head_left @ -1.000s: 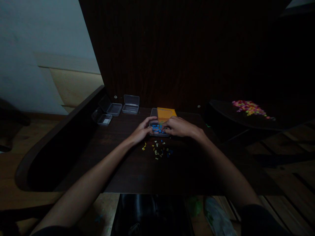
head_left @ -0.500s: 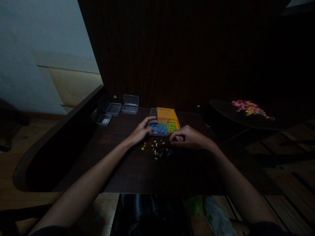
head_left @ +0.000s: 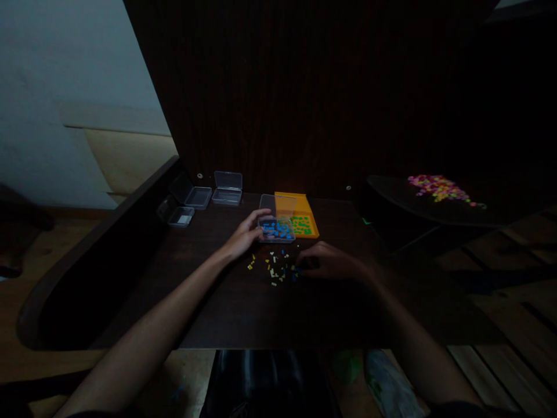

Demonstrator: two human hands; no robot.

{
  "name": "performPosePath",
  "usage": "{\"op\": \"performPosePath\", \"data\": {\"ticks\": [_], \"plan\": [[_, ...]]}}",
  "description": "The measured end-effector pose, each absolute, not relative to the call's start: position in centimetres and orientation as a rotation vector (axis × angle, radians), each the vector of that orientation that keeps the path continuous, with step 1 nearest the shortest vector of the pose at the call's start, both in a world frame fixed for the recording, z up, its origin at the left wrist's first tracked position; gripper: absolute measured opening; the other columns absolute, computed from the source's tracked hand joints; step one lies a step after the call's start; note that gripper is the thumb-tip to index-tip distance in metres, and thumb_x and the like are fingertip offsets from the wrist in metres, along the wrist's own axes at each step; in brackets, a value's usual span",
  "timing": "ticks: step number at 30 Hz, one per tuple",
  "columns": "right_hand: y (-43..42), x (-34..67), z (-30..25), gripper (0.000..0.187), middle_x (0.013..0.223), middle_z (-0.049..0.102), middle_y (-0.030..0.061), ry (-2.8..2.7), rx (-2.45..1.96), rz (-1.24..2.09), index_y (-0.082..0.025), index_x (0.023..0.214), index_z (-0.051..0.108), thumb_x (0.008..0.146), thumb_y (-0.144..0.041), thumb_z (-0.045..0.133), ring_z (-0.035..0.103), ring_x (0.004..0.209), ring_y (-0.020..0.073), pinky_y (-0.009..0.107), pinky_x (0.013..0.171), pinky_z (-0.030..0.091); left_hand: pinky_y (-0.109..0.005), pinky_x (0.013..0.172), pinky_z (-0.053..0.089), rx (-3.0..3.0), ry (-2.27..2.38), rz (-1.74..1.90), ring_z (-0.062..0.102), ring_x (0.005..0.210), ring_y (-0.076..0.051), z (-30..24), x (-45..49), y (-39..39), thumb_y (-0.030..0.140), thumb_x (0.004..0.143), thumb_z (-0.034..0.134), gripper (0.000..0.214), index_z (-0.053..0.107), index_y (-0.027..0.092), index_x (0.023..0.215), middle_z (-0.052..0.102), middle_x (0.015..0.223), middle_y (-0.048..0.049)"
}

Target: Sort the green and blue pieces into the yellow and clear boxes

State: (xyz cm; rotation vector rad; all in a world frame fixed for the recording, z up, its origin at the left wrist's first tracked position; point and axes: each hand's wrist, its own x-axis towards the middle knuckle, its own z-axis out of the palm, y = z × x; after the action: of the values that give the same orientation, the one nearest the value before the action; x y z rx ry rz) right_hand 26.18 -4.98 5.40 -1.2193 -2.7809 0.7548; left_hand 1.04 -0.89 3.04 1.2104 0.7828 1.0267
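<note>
My left hand [head_left: 247, 234] grips the left side of a clear plastic box [head_left: 277, 240] whose lid stands open. Inside it lie several small blue pieces [head_left: 281, 228]. An orange box [head_left: 314, 227] with green pieces [head_left: 301, 224] sits just behind and to the right, partly covered by the clear box. On the dark tabletop in front is a loose scatter of small pale, yellow and blue pieces [head_left: 272, 273]. At the right edge of that scatter is my right hand [head_left: 319, 260], fingers bent down and drawn together near some blue pieces; whether anything is between the fingertips is hidden.
Three open clear boxes stand at the back left: one at the rear [head_left: 227, 198], one beside it [head_left: 199, 199], one nearer [head_left: 181, 217]. A raised side panel [head_left: 100, 249] bounds the table's left. Pink and yellow bits [head_left: 441, 188] are heaped on a dark surface at right.
My right hand has moved down from beside the clear box to the loose pieces. My left hand keeps its hold on the box. The whole view has shifted slightly.
</note>
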Motion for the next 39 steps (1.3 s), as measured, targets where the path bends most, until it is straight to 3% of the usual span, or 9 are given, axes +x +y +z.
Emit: {"op": "performPosePath", "data": {"ticks": [12,25,39], "plan": [[-5.5,27.2,4.1,0.023,0.100,0.074,0.0037,-2.699,-1.242,0.695,-0.024,0.105,0.073,0.085,-0.034,0.066,0.065,0.090,0.0189,0.031,0.084,0.044,-0.043,0.091,0.053,1.199,0.784,1.036,0.061,0.107,-0.025,2.9,0.9,-0.9,0.011,0.066,0.059,0.056,0.056,0.021,0.120,0.058,0.128,-0.0089],[-6.0,27.1,4.2,0.021,0.092,0.071,0.0033,-2.717,-1.421,0.493,-0.025,0.100,0.069,0.089,-0.040,0.061,0.062,0.087,0.0191,0.030,0.078,0.041,-0.042,0.092,0.053,1.163,0.746,1.038,0.058,0.114,-0.027,2.2,0.7,-0.5,0.008,0.062,0.060,0.058,0.059,0.022,0.119,0.059,0.126,-0.0079],[-5.6,27.8,4.0,0.013,0.089,0.071,0.0023,-2.714,-1.351,0.557,-0.024,0.095,0.070,0.089,-0.030,0.061,0.063,0.081,0.0170,0.028,0.073,0.040,-0.039,0.088,0.054,1.185,0.762,1.032,0.060,0.110,-0.025,2.4,0.6,-0.6,0.010,0.065,0.062,0.056,0.058,0.021,0.119,0.059,0.127,-0.0083]]}}
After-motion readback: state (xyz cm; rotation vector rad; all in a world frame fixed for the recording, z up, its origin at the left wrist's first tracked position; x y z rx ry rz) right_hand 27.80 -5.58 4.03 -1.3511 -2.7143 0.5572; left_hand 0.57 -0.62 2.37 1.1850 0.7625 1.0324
